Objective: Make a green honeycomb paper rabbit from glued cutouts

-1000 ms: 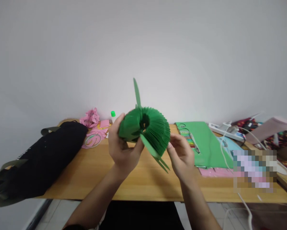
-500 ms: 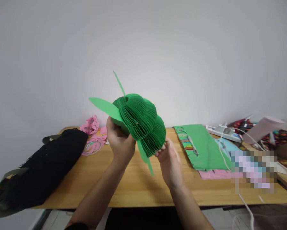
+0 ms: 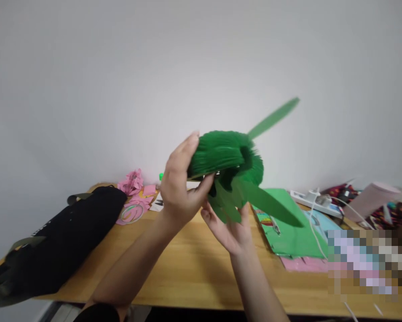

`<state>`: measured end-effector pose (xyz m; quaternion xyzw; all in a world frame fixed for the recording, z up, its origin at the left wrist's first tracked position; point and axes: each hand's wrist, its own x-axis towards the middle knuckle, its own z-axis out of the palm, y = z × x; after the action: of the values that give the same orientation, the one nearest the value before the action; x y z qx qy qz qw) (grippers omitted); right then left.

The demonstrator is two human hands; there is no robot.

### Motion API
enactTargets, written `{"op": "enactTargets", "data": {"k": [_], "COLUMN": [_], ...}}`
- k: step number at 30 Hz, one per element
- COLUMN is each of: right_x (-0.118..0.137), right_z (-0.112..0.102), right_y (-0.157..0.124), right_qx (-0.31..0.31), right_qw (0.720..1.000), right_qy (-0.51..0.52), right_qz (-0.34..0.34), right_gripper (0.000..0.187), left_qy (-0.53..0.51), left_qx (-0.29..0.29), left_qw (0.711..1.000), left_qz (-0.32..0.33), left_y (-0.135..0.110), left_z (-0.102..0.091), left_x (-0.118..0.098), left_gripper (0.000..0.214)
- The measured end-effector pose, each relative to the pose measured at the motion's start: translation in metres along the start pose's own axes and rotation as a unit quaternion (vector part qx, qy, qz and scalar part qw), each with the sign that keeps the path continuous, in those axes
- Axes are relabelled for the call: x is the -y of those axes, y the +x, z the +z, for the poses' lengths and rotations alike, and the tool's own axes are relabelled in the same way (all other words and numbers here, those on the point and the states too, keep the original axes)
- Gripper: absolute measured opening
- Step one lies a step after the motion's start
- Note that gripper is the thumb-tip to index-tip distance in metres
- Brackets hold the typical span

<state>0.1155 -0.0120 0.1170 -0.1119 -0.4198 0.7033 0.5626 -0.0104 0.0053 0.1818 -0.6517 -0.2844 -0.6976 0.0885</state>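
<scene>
Above the table I hold up a green pleated paper craft point(image 3: 221, 150), made of many fanned layers with long flat leaf-shaped pieces sticking out. One green paper leaf point(image 3: 273, 117) points up to the right, another droops over the right side. My left hand point(image 3: 182, 183) grips the craft's left edge, fingers behind the pleats and thumb underneath. My right hand point(image 3: 229, 226) supports it from below, its fingers curled around the lower leaf pieces and partly hidden by them. Some of the craft is blurred by motion.
A black bag point(image 3: 83, 237) lies on the wooden table point(image 3: 187, 273) at left. Pink paper scraps point(image 3: 132, 182) and a tape roll point(image 3: 131, 213) sit beside it. At right are green sheets point(image 3: 284, 241), a power strip point(image 3: 316, 203), a white cable and a pink cylinder point(image 3: 371, 201).
The paper craft has been turned over, with its leaf pieces now toward the right. My left hand has moved up along its left side; my right hand has shifted beneath it.
</scene>
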Motion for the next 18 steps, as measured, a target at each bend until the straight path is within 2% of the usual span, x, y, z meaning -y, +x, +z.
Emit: {"op": "enactTargets", "data": {"k": [3, 5, 10, 14, 18], "right_x": [-0.001, 0.0, 0.006, 0.007, 0.007], "right_z": [-0.004, -0.005, -0.003, -0.001, -0.001], "right_y": [0.004, 0.004, -0.005, -0.012, -0.016], "right_qx": [0.018, 0.03, 0.029, 0.001, 0.026], "right_qw": [1.0, 0.999, 0.999, 0.999, 1.0], "right_qy": [0.022, 0.033, 0.035, 0.038, 0.017], "right_qz": [0.006, 0.014, 0.017, -0.005, 0.001], "right_gripper": [0.043, 0.037, 0.021, 0.032, 0.046], "left_qy": [0.081, 0.096, 0.111, 0.122, 0.132], "left_qx": [-0.001, 0.003, 0.018, 0.039, 0.062], "left_qw": [0.985, 0.977, 0.972, 0.967, 0.968], "left_qz": [0.155, 0.191, 0.207, 0.222, 0.206], "left_y": [0.005, 0.007, 0.006, 0.004, 0.003], "left_z": [0.0, -0.001, -0.004, -0.005, -0.008], "left_x": [-0.001, -0.001, -0.004, -0.009, -0.013], "left_gripper": [0.059, 0.062, 0.058, 0.053, 0.051]}}
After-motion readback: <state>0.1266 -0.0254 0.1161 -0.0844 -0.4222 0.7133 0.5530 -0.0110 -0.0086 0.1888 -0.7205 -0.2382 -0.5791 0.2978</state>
